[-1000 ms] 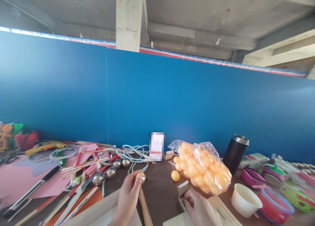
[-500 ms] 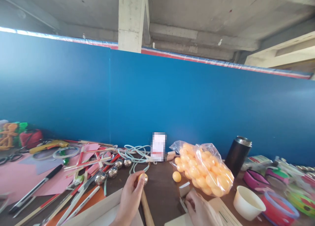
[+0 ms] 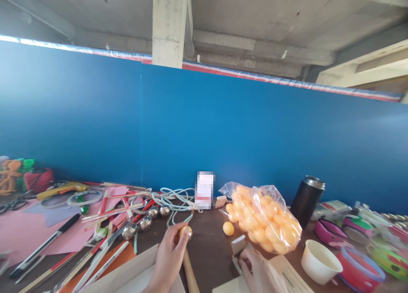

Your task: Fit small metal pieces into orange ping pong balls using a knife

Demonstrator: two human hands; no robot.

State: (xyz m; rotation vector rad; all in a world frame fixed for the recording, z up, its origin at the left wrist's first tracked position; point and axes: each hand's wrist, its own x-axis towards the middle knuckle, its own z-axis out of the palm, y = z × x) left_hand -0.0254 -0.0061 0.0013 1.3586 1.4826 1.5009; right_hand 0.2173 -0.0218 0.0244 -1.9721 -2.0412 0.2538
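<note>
My left hand [image 3: 168, 257] is closed around a small orange ball [image 3: 185, 232] with a shiny, metallic-looking side, pinched between thumb and fingers. Below that ball a wooden stick-like handle [image 3: 190, 274] runs toward the bottom edge. An open pale box [image 3: 127, 274] lies beneath my left forearm. My right hand [image 3: 259, 267] has its fingers curled together at a small cardboard box with a raised flap [image 3: 238, 244]; what they pinch is hidden. A single orange ball [image 3: 228, 228] rests on the table just beyond this small box.
A clear bag of orange balls [image 3: 264, 218] lies behind my right hand. A black flask [image 3: 307, 201], a cream paper cup [image 3: 321, 261] and coloured tubs [image 3: 360, 263] stand rightward. Metal balls [image 3: 145, 223], a marker [image 3: 47, 244], sticks and pink paper [image 3: 19, 229] crowd the left.
</note>
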